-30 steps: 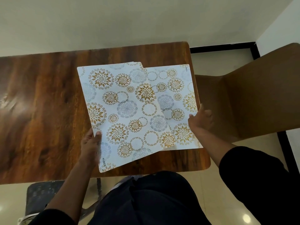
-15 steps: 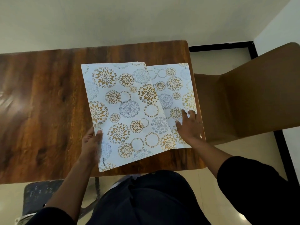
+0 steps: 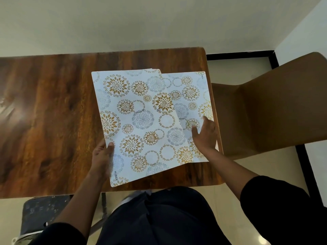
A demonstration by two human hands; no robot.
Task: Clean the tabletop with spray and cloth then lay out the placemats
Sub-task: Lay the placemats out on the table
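a person's right hand [image 3: 205, 137] presses flat on one placemat [image 3: 192, 96] laid at the table's [image 3: 53, 112] right end while the left hand [image 3: 102, 156] grips the remaining stack [image 3: 134, 121], layout apparently just begun.

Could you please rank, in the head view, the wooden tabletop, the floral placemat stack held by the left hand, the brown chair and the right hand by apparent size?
1. Dark wooden tabletop
2. Brown moulded chair
3. White floral placemat stack in the left hand; it is raised nearer the camera, so its rank against the chair is unsure
4. Right hand
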